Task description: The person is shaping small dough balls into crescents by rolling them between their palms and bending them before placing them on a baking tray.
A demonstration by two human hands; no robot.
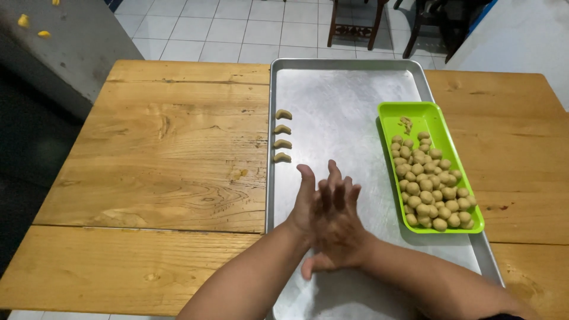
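Wooden tabletop (pixel 148 154) carries a metal baking tray (pixel 332 101), and above it my left hand (pixel 305 204) and right hand (pixel 335 222) press palm to palm; whether dough sits between them I cannot tell. Pressing too hard could flatten a piece. Right of my hands, dough balls (pixel 430 184) fill a green plastic tray (pixel 441 127); ahead lie four dough crescents (pixel 283 136). No labels show.
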